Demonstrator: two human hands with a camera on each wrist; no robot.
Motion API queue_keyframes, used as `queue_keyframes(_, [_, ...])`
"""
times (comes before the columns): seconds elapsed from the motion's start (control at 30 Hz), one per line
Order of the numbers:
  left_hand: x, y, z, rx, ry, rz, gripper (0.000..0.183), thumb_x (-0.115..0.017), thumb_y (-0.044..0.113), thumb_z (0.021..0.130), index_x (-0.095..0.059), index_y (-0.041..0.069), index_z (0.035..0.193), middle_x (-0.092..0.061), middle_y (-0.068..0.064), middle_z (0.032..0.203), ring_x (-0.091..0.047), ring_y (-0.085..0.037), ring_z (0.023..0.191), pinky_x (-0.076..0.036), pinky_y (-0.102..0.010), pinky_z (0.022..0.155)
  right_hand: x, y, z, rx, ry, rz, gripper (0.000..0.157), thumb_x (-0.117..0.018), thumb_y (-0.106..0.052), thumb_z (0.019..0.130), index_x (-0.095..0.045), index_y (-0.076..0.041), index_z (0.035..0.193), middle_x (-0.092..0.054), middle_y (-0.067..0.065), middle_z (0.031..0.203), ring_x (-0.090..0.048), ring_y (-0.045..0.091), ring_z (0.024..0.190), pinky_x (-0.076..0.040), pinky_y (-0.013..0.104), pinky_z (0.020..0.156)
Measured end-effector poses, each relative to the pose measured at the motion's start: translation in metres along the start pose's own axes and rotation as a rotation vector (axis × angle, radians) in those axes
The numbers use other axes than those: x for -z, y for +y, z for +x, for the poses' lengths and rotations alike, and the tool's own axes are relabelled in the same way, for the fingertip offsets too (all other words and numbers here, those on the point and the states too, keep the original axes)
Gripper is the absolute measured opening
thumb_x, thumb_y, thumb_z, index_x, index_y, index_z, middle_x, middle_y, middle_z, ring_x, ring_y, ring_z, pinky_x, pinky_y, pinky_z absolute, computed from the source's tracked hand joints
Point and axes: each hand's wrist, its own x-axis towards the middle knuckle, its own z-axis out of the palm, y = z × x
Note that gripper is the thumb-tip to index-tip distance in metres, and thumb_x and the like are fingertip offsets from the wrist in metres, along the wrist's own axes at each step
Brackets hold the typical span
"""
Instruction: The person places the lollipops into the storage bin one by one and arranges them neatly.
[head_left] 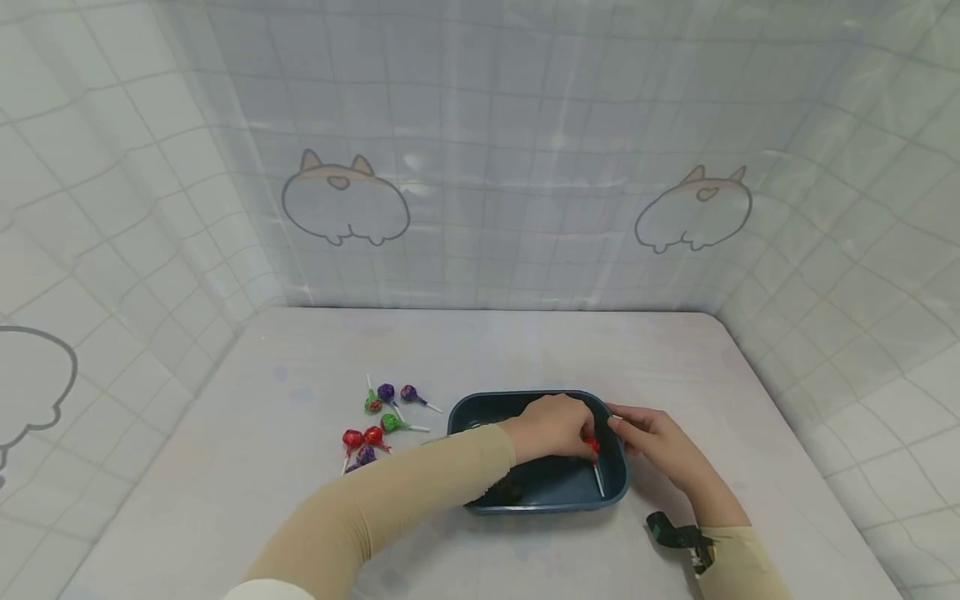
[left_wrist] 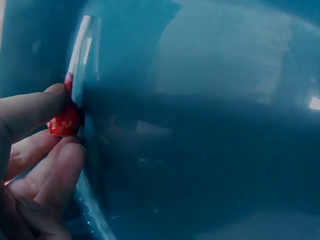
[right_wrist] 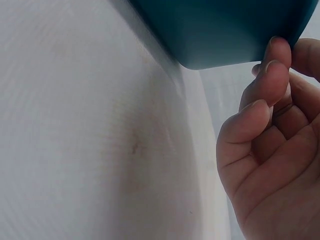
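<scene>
A dark teal rectangular box with rounded corners stands on the table. Inside it, near the right end, my left hand pinches a red-wrapped lollipop between thumb and fingers. The white stick of that lollipop lies along the box wall in the left wrist view. My right hand grips the box's right rim, its fingers bent against the outer wall. Part of the box's inside is hidden behind the left forearm.
Left of the box lie several lollipops: green ones, purple ones and red ones. My left sleeve crosses over the front of that group. A black strapped device sits at the right wrist. Curtains surround the table.
</scene>
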Motion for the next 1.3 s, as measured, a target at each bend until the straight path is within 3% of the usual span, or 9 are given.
queue_keyframes(0.3, [-0.005, 0.003, -0.002, -0.011, 0.040, -0.014, 0.018, -0.080, 0.044, 0.082, -0.077, 0.027, 0.086, -0.058, 0.021, 0.063, -0.055, -0.001, 0.063, -0.044, -0.020, 0.054, -0.002, 0.001, -0.001, -0.033, 0.005, 0.028, 0.050, -0.062, -0.039, 0.098, -0.060, -0.006, 0.136, -0.068, 0.009, 0.120, -0.063, 0.025, 0.084, -0.053, 0.035, 0.072])
queue_keyframes(0.57, [-0.007, 0.004, -0.001, -0.004, 0.042, -0.011, 0.020, -0.079, 0.045, 0.083, -0.077, 0.027, 0.089, -0.061, 0.021, 0.068, -0.055, 0.000, 0.065, -0.044, -0.021, 0.055, -0.001, 0.002, 0.001, -0.010, 0.009, -0.004, 0.048, -0.060, -0.039, 0.099, -0.061, -0.007, 0.135, -0.070, 0.008, 0.105, -0.061, 0.026, 0.078, -0.051, 0.034, 0.069])
queue_keyframes(1.07, [-0.003, 0.001, -0.004, -0.018, 0.039, -0.001, 0.024, -0.079, 0.048, 0.082, -0.078, 0.026, 0.091, -0.065, 0.021, 0.072, -0.056, 0.002, 0.066, -0.046, -0.020, 0.056, -0.001, -0.003, 0.000, 0.002, -0.005, 0.021, 0.046, -0.059, -0.037, 0.100, -0.060, -0.007, 0.136, -0.070, 0.008, 0.110, -0.061, 0.026, 0.078, -0.052, 0.034, 0.069])
queue_keyframes(1.3, [0.006, 0.004, -0.010, -0.003, 0.050, 0.037, 0.029, -0.078, 0.051, 0.081, -0.076, 0.025, 0.096, -0.064, 0.019, 0.076, -0.056, 0.000, 0.069, -0.047, -0.020, 0.058, 0.000, -0.001, -0.001, 0.017, -0.004, 0.025, 0.048, -0.060, -0.035, 0.100, -0.059, -0.003, 0.136, -0.069, 0.010, 0.108, -0.060, 0.024, 0.076, -0.053, 0.034, 0.069])
